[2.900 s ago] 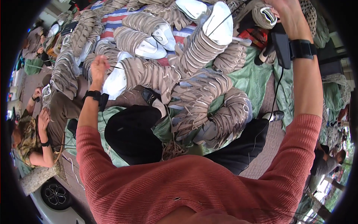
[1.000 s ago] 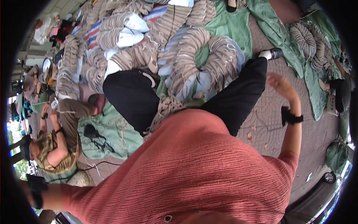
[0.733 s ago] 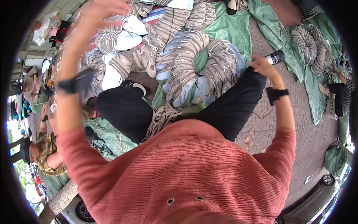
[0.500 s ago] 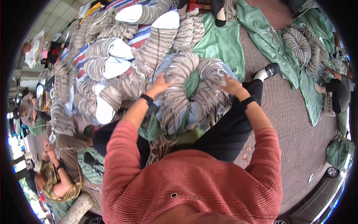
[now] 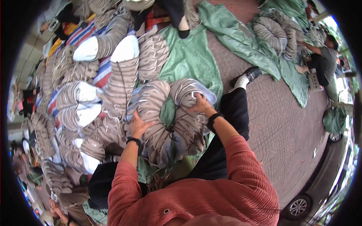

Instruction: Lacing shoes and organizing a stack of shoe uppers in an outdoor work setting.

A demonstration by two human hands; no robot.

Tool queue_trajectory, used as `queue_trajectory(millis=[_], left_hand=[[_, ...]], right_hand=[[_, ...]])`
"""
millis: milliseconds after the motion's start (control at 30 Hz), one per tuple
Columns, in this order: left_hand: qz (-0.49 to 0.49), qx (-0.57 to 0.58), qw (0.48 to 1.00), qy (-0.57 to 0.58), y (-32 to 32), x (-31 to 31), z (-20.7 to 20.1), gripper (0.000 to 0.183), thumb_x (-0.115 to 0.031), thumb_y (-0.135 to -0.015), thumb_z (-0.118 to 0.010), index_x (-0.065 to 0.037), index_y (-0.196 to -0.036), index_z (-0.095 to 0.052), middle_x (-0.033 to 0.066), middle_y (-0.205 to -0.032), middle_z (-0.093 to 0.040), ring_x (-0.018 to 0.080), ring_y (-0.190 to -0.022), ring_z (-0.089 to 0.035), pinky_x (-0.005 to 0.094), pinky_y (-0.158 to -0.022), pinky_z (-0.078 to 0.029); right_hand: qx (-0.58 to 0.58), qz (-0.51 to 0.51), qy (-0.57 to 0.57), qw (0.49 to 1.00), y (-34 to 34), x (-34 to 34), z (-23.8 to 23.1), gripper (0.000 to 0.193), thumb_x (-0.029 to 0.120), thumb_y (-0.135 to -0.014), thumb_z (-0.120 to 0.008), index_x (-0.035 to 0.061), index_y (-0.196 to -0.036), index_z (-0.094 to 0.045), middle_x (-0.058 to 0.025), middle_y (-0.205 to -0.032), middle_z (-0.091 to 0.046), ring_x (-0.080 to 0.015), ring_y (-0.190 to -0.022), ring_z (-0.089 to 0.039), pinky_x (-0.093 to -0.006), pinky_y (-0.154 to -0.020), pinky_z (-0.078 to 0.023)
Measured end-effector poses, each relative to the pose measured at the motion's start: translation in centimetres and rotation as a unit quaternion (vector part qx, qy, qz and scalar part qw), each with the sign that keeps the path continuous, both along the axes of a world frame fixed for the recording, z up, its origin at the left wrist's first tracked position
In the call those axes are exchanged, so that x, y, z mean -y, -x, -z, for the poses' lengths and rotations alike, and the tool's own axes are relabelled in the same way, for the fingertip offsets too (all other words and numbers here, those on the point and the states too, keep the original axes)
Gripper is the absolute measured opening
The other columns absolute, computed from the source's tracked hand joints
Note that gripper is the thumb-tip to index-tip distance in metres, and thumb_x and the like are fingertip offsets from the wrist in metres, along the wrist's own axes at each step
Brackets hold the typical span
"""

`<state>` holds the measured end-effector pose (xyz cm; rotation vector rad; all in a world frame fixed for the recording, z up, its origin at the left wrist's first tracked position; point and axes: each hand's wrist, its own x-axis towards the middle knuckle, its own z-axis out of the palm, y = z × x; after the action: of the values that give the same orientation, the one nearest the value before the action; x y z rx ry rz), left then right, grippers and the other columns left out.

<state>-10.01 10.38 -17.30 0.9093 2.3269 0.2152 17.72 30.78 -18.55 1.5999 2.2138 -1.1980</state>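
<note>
In front of my lap lies a bundle of nested grey-brown shoe uppers [image 5: 152, 109], curved into a ring and tied with dark cord near its middle. My left hand [image 5: 140, 125] rests on the bundle's left side, thumb and fingers spread apart. On the right side, my right hand [image 5: 202, 105] touches the uppers near a white-edged end, with thumb and fingers apart. Green sheeting shows through the ring's centre. Further bundles with white sole-shaped ends [image 5: 124, 49] are piled to the left.
Green sheeting [image 5: 192, 56] and striped sheeting [image 5: 81, 35] lie under the piles. Another person's legs [image 5: 177, 17] stand at the far side. Farther right, a seated person [image 5: 324, 60] is beside a coiled bundle [image 5: 270, 34]. Patterned paving [image 5: 279, 120] leads toward a parked car [image 5: 324, 180].
The view has swung, so the scene sits farther left and lower. My hands stay on the same bundle, and my right fingertips now reach its white-edged end.
</note>
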Motion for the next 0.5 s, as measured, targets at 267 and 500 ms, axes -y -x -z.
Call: queue_trajectory(millis=[267, 500], left_hand=[[0.19, -0.173, 0.963, -0.085, 0.3, 2.3, 0.1, 0.052, -0.014, -0.074, -0.061, -0.002, -0.118, -0.035, 0.0261, -0.079, -0.061, 0.0425, -0.075, -0.06, 0.0496, -0.067, -0.047], [0.09, -0.18, 0.966, -0.163, -0.3, 2.6, -5.7, 0.039, -0.009, -0.076, -0.053, -0.002, -0.113, -0.042, 0.0289, -0.074, -0.059, 0.0478, -0.071, -0.057, 0.054, -0.066, -0.044]], right_hand=[[-0.023, 0.01, -0.079, 0.997, 1.1, 5.1, -4.7, 0.086, 0.04, -0.051, -0.082, 0.0132, -0.124, -0.047, -0.0223, -0.122, -0.046, -0.038, -0.104, -0.054, -0.0438, -0.086, -0.046], [-0.114, -0.007, -0.13, 0.985, -3.2, 5.4, -14.3, 0.08, 0.035, -0.05, -0.081, 0.0086, -0.119, -0.05, -0.0157, -0.096, -0.062, -0.0321, -0.094, -0.06, -0.0376, -0.082, -0.046]])
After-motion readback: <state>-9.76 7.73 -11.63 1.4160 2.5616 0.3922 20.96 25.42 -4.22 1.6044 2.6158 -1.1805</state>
